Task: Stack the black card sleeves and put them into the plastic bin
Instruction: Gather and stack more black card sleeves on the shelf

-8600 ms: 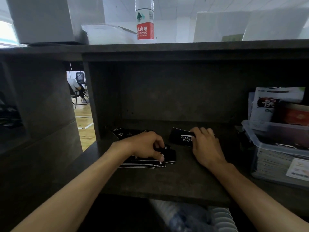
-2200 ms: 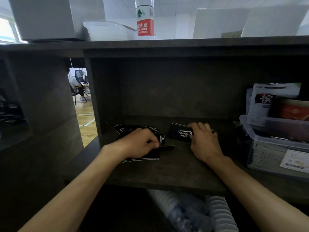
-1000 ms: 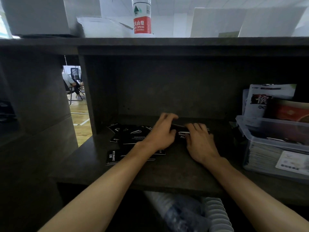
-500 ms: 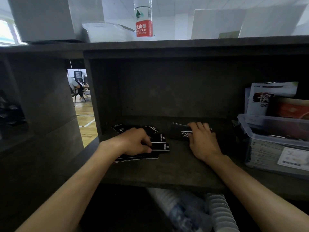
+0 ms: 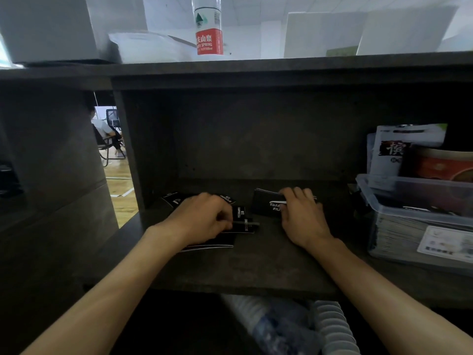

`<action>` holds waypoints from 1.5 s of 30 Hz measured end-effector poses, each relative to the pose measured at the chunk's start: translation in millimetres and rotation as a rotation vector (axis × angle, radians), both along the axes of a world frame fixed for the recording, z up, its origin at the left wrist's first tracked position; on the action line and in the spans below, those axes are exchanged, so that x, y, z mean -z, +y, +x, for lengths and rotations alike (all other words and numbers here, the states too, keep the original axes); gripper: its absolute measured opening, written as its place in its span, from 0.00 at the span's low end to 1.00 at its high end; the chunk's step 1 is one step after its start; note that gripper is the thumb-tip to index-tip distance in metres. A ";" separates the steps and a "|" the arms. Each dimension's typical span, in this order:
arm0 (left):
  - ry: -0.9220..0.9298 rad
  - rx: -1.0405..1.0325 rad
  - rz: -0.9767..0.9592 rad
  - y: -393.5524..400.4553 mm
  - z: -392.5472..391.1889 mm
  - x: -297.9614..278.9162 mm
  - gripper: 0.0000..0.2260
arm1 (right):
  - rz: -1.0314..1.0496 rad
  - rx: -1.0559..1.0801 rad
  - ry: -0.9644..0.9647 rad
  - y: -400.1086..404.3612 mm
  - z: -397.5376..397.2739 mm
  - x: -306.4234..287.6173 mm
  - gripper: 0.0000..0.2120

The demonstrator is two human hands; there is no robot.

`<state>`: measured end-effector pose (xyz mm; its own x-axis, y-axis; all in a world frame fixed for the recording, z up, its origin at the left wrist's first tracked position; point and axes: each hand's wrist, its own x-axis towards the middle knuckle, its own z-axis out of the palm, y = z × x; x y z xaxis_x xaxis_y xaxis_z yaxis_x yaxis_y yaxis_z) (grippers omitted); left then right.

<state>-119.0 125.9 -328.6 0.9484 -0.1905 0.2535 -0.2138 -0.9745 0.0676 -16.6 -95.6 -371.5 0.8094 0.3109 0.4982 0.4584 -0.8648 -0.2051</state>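
Several black card sleeves (image 5: 240, 219) with white print lie scattered on the dark shelf (image 5: 245, 267), partly under my left hand (image 5: 202, 219). That hand pinches one loose sleeve by its edge, just above the pile. To the right, a neater stack of black sleeves (image 5: 266, 206) lies near the back wall. My right hand (image 5: 303, 216) holds this stack, fingers curled over its top right part. The clear plastic bin (image 5: 409, 201) stands at the far right of the shelf, with stacked cards inside.
Printed packets (image 5: 399, 149) stand behind the bin. A water bottle (image 5: 208, 29) and a white box (image 5: 48, 29) sit on the shelf top. A vertical panel (image 5: 128, 149) closes the compartment on the left. Plastic-wrapped items (image 5: 294, 326) lie below the shelf.
My left hand has drawn one sleeve slightly out of the scattered pile. My right hand keeps its hold on the right stack. The view has barely shifted.
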 end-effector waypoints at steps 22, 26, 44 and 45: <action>-0.125 0.030 -0.339 -28.7 51.9 8.7 0.13 | -0.019 -0.037 0.034 -2.1 -3.8 -2.3 0.21; 0.197 -0.129 -0.165 27.9 15.9 4.9 0.19 | -0.044 -0.011 0.012 -0.2 -4.7 -2.3 0.20; -0.365 -0.053 0.090 -20.1 50.3 3.2 0.05 | 0.128 -0.028 0.068 -0.3 -6.9 -7.5 0.23; -0.369 -0.056 0.083 -26.8 56.4 5.2 0.06 | 0.137 -0.028 0.068 0.3 -7.3 -7.6 0.25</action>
